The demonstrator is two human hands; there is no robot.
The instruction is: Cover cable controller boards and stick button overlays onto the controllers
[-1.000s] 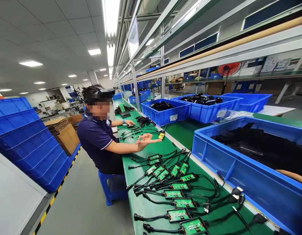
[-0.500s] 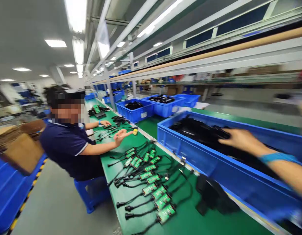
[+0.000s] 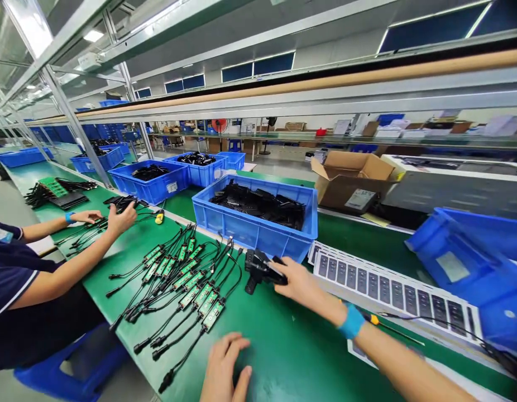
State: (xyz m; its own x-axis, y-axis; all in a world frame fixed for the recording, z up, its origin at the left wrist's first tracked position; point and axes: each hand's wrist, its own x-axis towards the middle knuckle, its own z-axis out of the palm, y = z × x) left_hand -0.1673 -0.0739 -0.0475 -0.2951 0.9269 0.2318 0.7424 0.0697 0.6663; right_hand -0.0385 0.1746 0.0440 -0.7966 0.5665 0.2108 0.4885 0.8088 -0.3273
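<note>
My right hand (image 3: 298,285) is closed around several black plastic casings (image 3: 262,269), held low over the green table (image 3: 292,340) in front of a blue bin. At the bottom of the view, my left hand (image 3: 227,365) is open over the table, its thumb apart from the fingers and nothing in it. To the left of both hands lie rows of green circuit boards (image 3: 207,301) with black cables and plugs. The long blue bin (image 3: 250,223) behind them is filled with similar black parts (image 3: 258,204).
At the left, a co-worker's hands (image 3: 121,219) are over cables. A yellow object (image 3: 159,216) lies nearby. To the right are a white strip of dark panels (image 3: 388,290), a screwdriver (image 3: 373,319), tilted blue bins (image 3: 472,251) and an open carton (image 3: 354,173). A metal rail (image 3: 283,103) crosses above.
The view has swung right. My right hand has come out of the blue bin with black casings and is now over the table. My left hand has come into view.
</note>
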